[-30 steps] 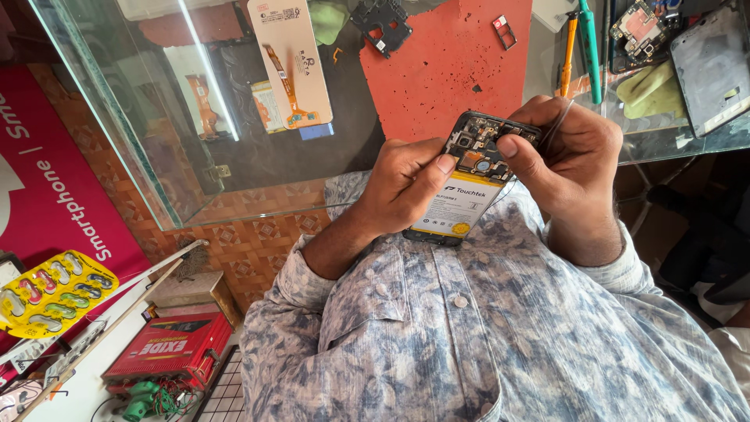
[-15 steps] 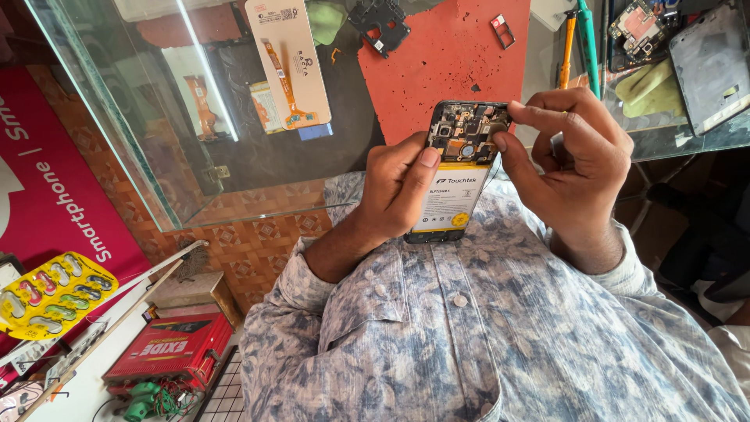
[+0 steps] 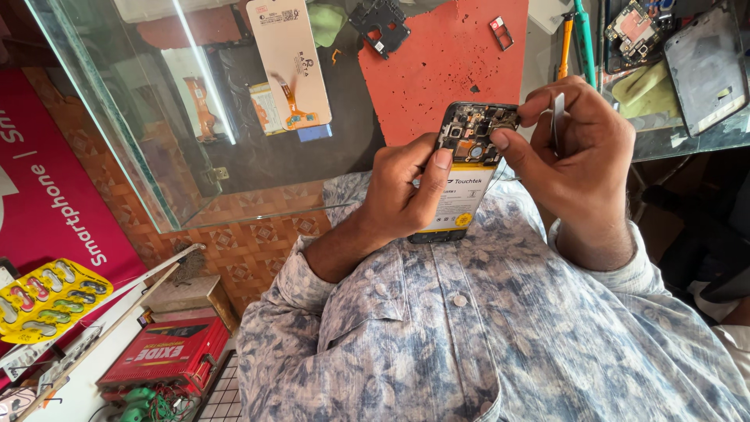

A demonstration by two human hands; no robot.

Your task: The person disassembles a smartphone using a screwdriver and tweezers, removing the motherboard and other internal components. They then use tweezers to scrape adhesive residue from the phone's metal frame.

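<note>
An opened smartphone [image 3: 467, 168] with its back cover off shows a white battery and a dark circuit board at its top end. My left hand [image 3: 402, 187] grips the phone along its left side, thumb pressed beside the board. My right hand [image 3: 578, 152] is at the phone's top right corner, thumb and forefinger touching the board, with thin metal tweezers [image 3: 558, 117] tucked between its fingers. Both hands hold the phone upright in front of my patterned shirt, near the edge of a glass counter [image 3: 234, 180].
A red mat [image 3: 445, 70] lies on the glass counter with a black phone part [image 3: 380, 23], a small SIM tray [image 3: 501, 31] and a white spare-part packet [image 3: 291, 59]. Screwdrivers [image 3: 574, 39], a circuit board [image 3: 634, 23] and a phone back cover [image 3: 703, 62] lie at the right. A red box [image 3: 168, 355] and a yellow blister card [image 3: 47, 301] sit below left.
Both hands lifted the phone and turned it more upright. My right hand shifted from covering the top end to pinching at the top right corner.
</note>
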